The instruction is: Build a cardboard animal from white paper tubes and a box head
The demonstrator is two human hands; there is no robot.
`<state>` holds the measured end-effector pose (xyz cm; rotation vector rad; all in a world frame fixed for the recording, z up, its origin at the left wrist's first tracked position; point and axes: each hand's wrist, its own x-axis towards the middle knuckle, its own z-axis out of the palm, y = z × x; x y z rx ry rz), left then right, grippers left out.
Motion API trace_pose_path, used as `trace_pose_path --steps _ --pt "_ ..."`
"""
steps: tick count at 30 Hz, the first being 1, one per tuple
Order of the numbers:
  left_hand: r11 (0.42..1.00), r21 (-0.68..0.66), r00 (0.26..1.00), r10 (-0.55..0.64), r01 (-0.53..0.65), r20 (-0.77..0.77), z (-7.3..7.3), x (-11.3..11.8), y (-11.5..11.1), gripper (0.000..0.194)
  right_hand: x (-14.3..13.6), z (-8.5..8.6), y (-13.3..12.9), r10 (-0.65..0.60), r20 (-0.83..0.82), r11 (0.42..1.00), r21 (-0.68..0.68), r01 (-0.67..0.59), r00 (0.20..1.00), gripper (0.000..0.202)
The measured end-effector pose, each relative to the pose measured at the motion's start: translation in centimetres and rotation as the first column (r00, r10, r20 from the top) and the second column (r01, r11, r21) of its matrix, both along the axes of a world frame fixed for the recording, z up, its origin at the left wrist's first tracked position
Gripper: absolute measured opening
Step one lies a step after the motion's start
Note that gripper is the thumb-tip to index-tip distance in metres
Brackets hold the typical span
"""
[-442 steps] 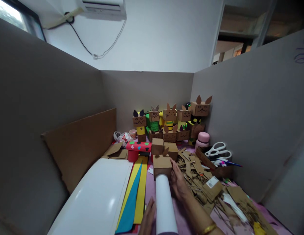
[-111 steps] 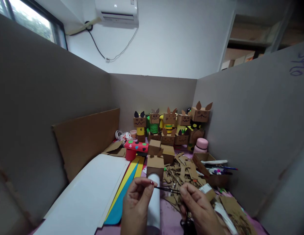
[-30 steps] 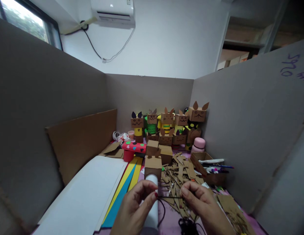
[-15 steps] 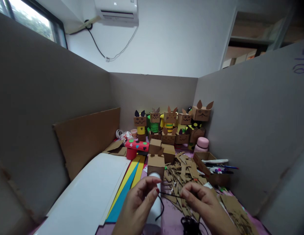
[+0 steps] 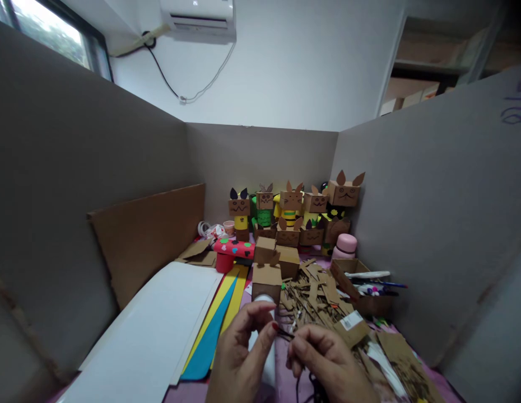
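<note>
A thin black cord (image 5: 284, 334) runs between my two hands in the lower middle of the view. My left hand (image 5: 249, 341) pinches it between thumb and fingertips, with the other fingers curled. Close by on the right, my right hand (image 5: 321, 355) grips the cord too, fingers bent together. Loose loops of the cord hang below my right hand, largely covered by it. Behind my left hand lies a white tube (image 5: 266, 358), partly hidden. A cardboard box with ears (image 5: 266, 280) stands just past the tube's far end.
White sheets (image 5: 159, 319) lie at the left beside yellow and blue strips (image 5: 214, 330). Cardboard scraps (image 5: 313, 294) are heaped right of centre, near a box of pens (image 5: 370, 296). Several cardboard animal figures (image 5: 291, 201) stand at the back beside a pink bottle (image 5: 345, 246).
My right hand has moved left toward my left hand, shortening the cord stretched between them. The loose end that dangled below my left hand no longer shows.
</note>
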<state>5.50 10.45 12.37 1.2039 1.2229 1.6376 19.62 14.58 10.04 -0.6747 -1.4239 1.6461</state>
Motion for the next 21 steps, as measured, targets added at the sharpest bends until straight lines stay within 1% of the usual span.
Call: trace_pose_path --steps 3,5,8,11,14,16,18,21 --pt "0.996 -0.003 0.994 0.089 -0.089 0.07 0.2 -0.1 0.0 0.026 0.5 0.3 0.4 -0.05 0.016 0.999 0.006 0.05 0.999 0.034" --pt "0.992 0.012 0.988 0.12 -0.122 0.092 0.4 -0.1 0.0 0.026 0.7 0.3 0.6 -0.088 0.031 0.996 0.018 0.088 0.996 0.033" --pt "0.989 0.021 0.985 0.143 -0.145 0.1 0.5 -0.1 0.0 0.025 0.8 0.1 0.8 -0.177 0.015 0.984 0.027 0.176 0.984 0.032" --pt "0.991 0.019 0.988 0.13 -0.132 0.084 0.3 -0.1 0.1 0.025 0.9 0.0 0.9 -0.288 -0.03 0.957 0.023 0.289 0.957 0.032" --pt "0.994 0.033 0.994 0.106 -0.106 0.005 0.1 -0.1 0.4 0.018 1.5 0.1 1.0 -0.346 0.006 0.937 0.055 0.345 0.938 0.031" --pt "0.995 0.05 0.991 0.097 -0.092 -0.093 0.1 -0.2 0.5 0.014 1.9 0.4 1.1 -0.361 0.063 0.93 0.103 0.354 0.93 0.03" --pt "0.987 0.089 0.966 0.152 -0.136 -0.209 0.2 -0.3 0.5 0.013 2.4 0.5 1.1 -0.369 0.12 0.925 0.145 0.351 0.922 0.031" --pt "0.944 0.231 0.893 0.303 -0.234 -0.334 0.2 -0.5 0.1 0.01 2.6 0.7 1.0 -0.415 0.195 0.9 0.231 0.369 0.889 0.031"
